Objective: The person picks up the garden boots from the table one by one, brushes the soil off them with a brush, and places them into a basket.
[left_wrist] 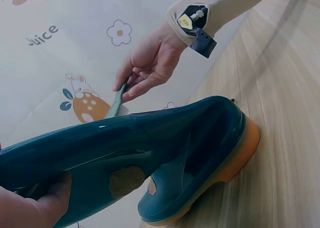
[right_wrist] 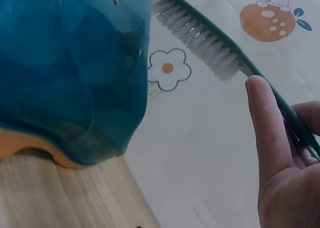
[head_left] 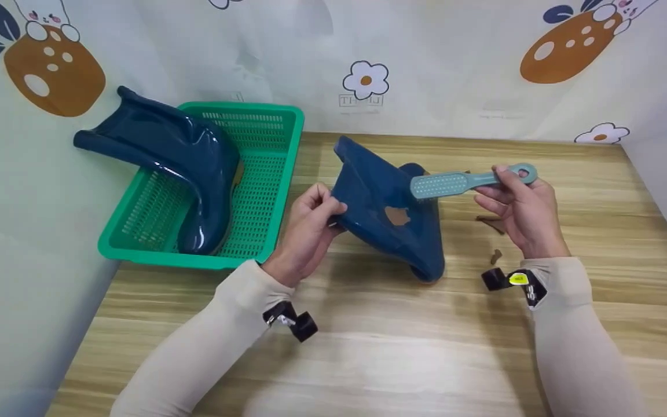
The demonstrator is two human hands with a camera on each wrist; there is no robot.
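Observation:
A dark blue rain boot [head_left: 377, 179] with an orange sole [left_wrist: 245, 153] stands tilted on the table, its shaft leaning left. My left hand [head_left: 307, 231] grips the rim of the shaft, thumb on one side. A brown dirt-like patch [head_left: 397, 216] marks the shaft, and a similar patch [left_wrist: 126, 182] shows in the left wrist view. In my right hand [head_left: 527, 214] is a green brush [head_left: 443, 184], pinched by its handle. Its white bristles [right_wrist: 200, 35] face the boot; whether they touch it I cannot tell.
On the left, a green plastic basket [head_left: 194, 262] holds a second blue boot [head_left: 160, 145], its shaft jutting over the basket's edge. Several small brown bits [head_left: 496, 256] lie on the wooden table [head_left: 368, 347] right of the boot. A patterned wall covering [head_left: 443, 63] rises behind.

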